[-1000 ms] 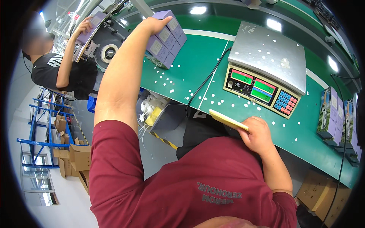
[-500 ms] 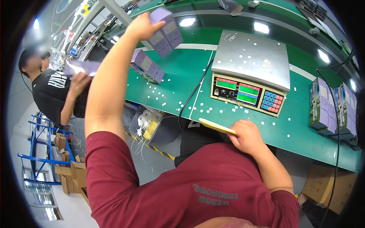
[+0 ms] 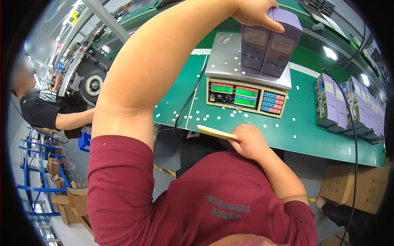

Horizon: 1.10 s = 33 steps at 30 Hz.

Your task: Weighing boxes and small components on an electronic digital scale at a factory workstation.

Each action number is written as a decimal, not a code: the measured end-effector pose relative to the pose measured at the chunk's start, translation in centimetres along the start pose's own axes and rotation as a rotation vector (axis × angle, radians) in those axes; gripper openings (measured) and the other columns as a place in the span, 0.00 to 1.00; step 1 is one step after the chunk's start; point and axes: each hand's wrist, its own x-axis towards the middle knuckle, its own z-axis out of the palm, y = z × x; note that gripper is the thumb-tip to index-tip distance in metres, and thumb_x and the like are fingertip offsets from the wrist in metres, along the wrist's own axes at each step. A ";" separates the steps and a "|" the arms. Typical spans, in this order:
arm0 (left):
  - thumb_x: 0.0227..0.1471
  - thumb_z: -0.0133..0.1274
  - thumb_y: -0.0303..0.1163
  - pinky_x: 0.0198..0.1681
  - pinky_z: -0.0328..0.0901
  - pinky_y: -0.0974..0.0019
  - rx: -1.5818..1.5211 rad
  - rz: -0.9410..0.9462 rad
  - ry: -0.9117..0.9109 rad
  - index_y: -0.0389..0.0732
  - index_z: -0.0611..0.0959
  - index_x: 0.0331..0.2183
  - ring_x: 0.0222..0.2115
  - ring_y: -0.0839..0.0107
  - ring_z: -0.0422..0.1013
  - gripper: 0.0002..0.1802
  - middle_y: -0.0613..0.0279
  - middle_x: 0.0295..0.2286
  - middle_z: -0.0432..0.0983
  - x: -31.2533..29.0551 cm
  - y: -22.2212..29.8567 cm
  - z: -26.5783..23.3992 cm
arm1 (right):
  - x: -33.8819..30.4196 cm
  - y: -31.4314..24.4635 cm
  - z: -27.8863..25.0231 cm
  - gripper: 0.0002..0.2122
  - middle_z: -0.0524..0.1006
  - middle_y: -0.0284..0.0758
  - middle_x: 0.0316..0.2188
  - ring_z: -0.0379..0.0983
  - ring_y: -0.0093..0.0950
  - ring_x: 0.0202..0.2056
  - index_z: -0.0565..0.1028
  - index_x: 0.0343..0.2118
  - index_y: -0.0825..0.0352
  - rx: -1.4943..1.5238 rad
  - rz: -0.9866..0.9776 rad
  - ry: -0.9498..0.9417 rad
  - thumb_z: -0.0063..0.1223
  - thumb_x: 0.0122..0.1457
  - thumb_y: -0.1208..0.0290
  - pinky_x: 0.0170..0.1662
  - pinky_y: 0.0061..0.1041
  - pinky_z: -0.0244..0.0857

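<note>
My left hand point(image 3: 257, 14) is closed round the tops of two purple cartons point(image 3: 282, 43), held upright side by side over the steel plate of a digital weighing scale point(image 3: 245, 97). Whether their bottoms touch the plate, I cannot tell. The scale has green displays and a blue and red keypad. Nearer to me, my right hand point(image 3: 251, 141) grips one end of a thin, flat yellow-and-white pad point(image 3: 212, 131) in front of the scale, at the table edge.
Several purple cartons point(image 3: 328, 100) stand in a row on the green table point(image 3: 301, 139) at the right. A black cable point(image 3: 353, 135) hangs before them. Small white dots speckle the table. A co-worker in black point(image 3: 41, 112) is at the left; cardboard boxes point(image 3: 338, 184) lie below right.
My left hand has carried the two cartons rightward from the table's left side to the scale. My right hand still holds the pad. The co-worker's hand no longer shows a purple item.
</note>
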 end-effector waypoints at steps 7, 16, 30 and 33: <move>0.53 0.61 0.65 0.59 0.67 0.54 -0.051 -0.101 0.011 0.28 0.79 0.54 0.54 0.45 0.74 0.47 0.35 0.50 0.79 1.9 -0.1 0.3 | -0.2 0.4 -0.2 0.04 0.78 0.36 0.26 0.75 0.41 0.31 0.80 0.29 0.64 0.039 -0.009 0.018 0.65 0.54 0.73 0.37 0.40 0.70; 0.56 0.61 0.62 0.63 0.64 0.54 0.286 -1.003 -0.220 0.33 0.77 0.59 0.57 0.47 0.72 0.45 0.37 0.53 0.77 -15.1 -14.1 -3.4 | 0.1 0.0 -0.4 0.04 0.77 0.35 0.26 0.75 0.39 0.31 0.80 0.28 0.63 0.053 -0.065 0.004 0.65 0.54 0.72 0.37 0.38 0.70; 0.55 0.62 0.60 0.62 0.65 0.53 0.301 -1.144 -0.187 0.32 0.69 0.65 0.57 0.44 0.72 0.50 0.34 0.58 0.72 -26.7 -14.8 4.1 | -0.4 0.7 0.0 0.03 0.75 0.32 0.24 0.75 0.36 0.31 0.79 0.28 0.61 -0.005 -0.131 0.040 0.64 0.52 0.72 0.37 0.38 0.70; 0.55 0.65 0.51 0.63 0.65 0.54 0.430 -0.698 -0.072 0.35 0.65 0.67 0.56 0.44 0.72 0.49 0.37 0.56 0.74 -22.8 -11.0 -0.6 | -0.6 0.7 0.0 0.03 0.75 0.32 0.25 0.76 0.35 0.32 0.79 0.28 0.61 -0.008 -0.142 0.019 0.64 0.52 0.71 0.37 0.37 0.70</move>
